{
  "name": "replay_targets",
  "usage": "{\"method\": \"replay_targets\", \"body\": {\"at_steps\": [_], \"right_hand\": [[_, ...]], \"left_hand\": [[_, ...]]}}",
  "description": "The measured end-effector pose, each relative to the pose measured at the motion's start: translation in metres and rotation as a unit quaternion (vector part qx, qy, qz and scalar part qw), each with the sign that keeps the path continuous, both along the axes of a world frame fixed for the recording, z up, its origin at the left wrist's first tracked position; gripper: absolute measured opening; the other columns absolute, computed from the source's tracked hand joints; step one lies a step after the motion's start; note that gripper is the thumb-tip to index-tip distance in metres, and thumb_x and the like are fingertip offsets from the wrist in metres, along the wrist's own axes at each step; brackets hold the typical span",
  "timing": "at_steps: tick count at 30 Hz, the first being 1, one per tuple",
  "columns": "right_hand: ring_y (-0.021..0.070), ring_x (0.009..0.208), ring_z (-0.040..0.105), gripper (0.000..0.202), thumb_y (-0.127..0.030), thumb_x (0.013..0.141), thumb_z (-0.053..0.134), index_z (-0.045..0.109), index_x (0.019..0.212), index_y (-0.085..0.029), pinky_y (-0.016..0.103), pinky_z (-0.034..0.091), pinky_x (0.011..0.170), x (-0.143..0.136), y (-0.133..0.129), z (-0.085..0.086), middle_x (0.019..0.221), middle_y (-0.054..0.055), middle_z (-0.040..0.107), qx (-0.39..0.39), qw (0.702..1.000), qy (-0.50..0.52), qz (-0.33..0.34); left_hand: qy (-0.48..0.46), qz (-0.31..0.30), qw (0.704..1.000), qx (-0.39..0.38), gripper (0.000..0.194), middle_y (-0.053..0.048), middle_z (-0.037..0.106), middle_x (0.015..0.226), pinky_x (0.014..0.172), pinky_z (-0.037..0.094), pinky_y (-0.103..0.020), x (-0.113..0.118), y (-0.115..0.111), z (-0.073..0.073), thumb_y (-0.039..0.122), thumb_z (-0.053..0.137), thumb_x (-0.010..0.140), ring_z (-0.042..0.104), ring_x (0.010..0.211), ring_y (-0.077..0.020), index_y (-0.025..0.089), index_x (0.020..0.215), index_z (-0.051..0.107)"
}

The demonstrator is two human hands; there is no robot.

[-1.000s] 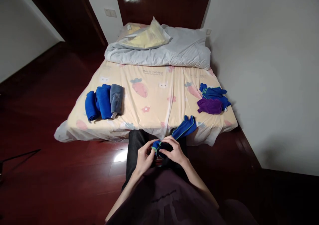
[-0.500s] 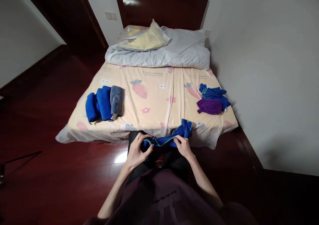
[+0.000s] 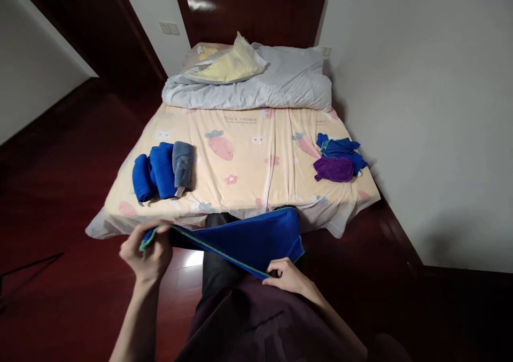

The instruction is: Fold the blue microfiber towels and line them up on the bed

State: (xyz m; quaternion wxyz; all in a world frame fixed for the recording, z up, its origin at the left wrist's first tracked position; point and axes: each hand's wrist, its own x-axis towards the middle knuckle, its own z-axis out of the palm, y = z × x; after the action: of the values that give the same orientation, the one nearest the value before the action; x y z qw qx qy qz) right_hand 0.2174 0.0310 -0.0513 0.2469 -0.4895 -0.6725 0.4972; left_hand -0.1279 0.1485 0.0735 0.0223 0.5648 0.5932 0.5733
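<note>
A blue towel (image 3: 248,239) with green edge stitching is stretched between my two hands, above my lap and in front of the bed's near edge. My left hand (image 3: 148,250) is closed on one end, fingers bunched round the green-edged cloth. With a pinch, my right hand (image 3: 286,276) grips the near edge of the towel. The towel's far right part hangs loosely beyond that hand.
On the bed (image 3: 224,191), rolled blue towels (image 3: 163,170) and a rolled grey towel (image 3: 183,164) lie at left. A crumpled blue cloth (image 3: 340,147) and a purple cloth (image 3: 333,168) lie at right. A grey quilt (image 3: 288,79) is bunched near the headboard (image 3: 256,9).
My left hand has moved left and my right hand slightly toward my body. The blue towel, bunched before, is now spread wider and pulled taut along its near edge.
</note>
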Motion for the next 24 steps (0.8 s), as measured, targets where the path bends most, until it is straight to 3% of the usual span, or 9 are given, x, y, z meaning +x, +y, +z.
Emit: {"method": "replay_targets", "body": {"at_steps": [3, 6, 11, 16, 21, 24], "right_hand": [[0.0148, 0.073, 0.064, 0.009, -0.026, 0.091, 0.074, 0.077, 0.085, -0.019, 0.024, 0.049, 0.068, 0.011, -0.011, -0.028, 0.085, 0.001, 0.072, 0.027, 0.997, -0.078, 0.010], [0.0196, 0.085, 0.070, 0.009, -0.020, 0.093, 0.069, 0.077, 0.090, -0.019, 0.030, 0.055, 0.080, 0.026, -0.020, -0.048, 0.092, 0.005, 0.074, 0.079, 0.986, -0.140, -0.044], [0.0238, 0.096, 0.070, 0.018, -0.026, 0.102, 0.060, 0.078, 0.096, -0.023, 0.039, 0.056, 0.091, 0.047, -0.020, -0.057, 0.095, 0.005, 0.075, 0.166, 0.960, -0.199, -0.109], [0.0250, 0.099, 0.069, 0.022, -0.025, 0.103, 0.056, 0.076, 0.094, -0.024, 0.042, 0.056, 0.092, 0.071, -0.009, -0.057, 0.102, 0.007, 0.075, 0.189, 0.942, -0.250, -0.124], [0.0248, 0.110, 0.071, 0.023, -0.021, 0.101, 0.056, 0.076, 0.110, -0.025, 0.044, 0.055, 0.100, 0.089, 0.001, -0.062, 0.121, 0.008, 0.074, 0.175, 0.950, -0.236, -0.106], [0.0266, 0.117, 0.071, 0.020, -0.023, 0.100, 0.059, 0.077, 0.107, -0.025, 0.047, 0.054, 0.104, 0.093, 0.008, -0.065, 0.124, 0.009, 0.075, 0.164, 0.957, -0.213, -0.110]], "left_hand": [[-0.006, 0.060, 0.997, 0.039, 0.041, -0.003, 0.067, 0.061, 0.058, 0.047, -0.025, -0.022, 0.006, 0.003, 0.055, 0.069, 0.081, 0.059, 0.056, -0.0136, 0.015, 0.072, 0.066], [0.005, 0.099, 0.993, 0.068, 0.048, -0.001, 0.062, 0.054, 0.052, 0.043, -0.025, -0.041, 0.010, 0.002, 0.063, 0.069, 0.076, 0.055, 0.049, -0.0133, 0.017, 0.068, 0.066], [0.000, 0.098, 0.989, 0.111, 0.047, -0.001, 0.061, 0.052, 0.052, 0.043, -0.027, -0.057, 0.011, 0.005, 0.063, 0.074, 0.073, 0.055, 0.048, -0.0147, 0.017, 0.064, 0.066], [-0.007, 0.055, 0.997, 0.047, 0.040, 0.000, 0.067, 0.057, 0.055, 0.045, -0.028, -0.061, 0.010, 0.013, 0.058, 0.080, 0.071, 0.057, 0.053, -0.0149, 0.020, 0.065, 0.071], [0.005, 0.017, 1.000, -0.017, 0.023, 0.004, 0.073, 0.063, 0.052, 0.046, -0.026, -0.080, -0.001, 0.009, 0.048, 0.085, 0.069, 0.056, 0.050, -0.0130, 0.026, 0.075, 0.081], [-0.012, 0.011, 0.996, -0.086, 0.021, 0.003, 0.080, 0.075, 0.061, 0.056, -0.031, -0.098, -0.016, 0.004, 0.047, 0.086, 0.064, 0.068, 0.061, -0.0193, 0.031, 0.078, 0.084]]}}
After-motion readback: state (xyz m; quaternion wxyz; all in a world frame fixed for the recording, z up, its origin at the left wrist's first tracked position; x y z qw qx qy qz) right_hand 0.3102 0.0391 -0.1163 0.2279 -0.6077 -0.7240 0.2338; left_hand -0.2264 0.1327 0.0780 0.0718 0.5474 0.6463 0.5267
